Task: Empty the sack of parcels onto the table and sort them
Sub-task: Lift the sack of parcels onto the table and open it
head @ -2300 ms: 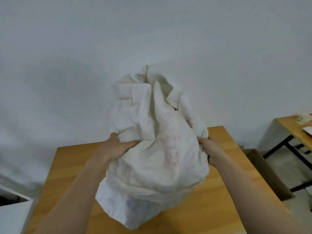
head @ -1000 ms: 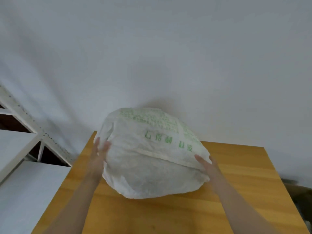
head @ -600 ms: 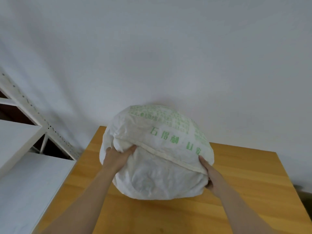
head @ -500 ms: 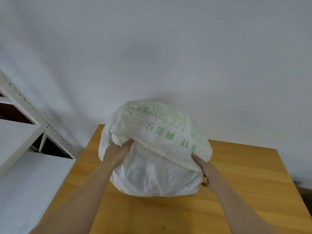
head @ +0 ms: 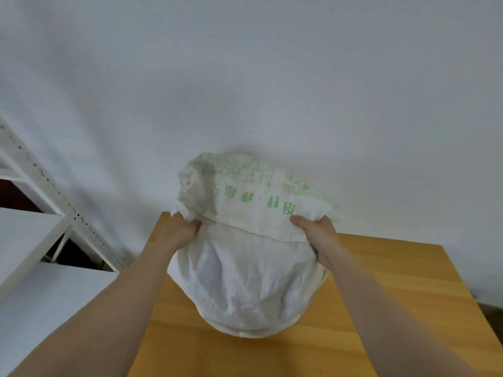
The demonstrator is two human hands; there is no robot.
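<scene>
Head view shows the left hand (head: pixel 181 232) and right hand (head: pixel 318 233) bunching the seam of the bulging sack (head: pixel 246 270) above the table (head: pixel 367 308); upended fast, unseen parcels might tumble off.

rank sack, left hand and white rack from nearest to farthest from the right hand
1. sack: gripped by the right hand itself.
2. left hand: across the sack, gripping its other side.
3. white rack: far left, beyond the left hand.
</scene>
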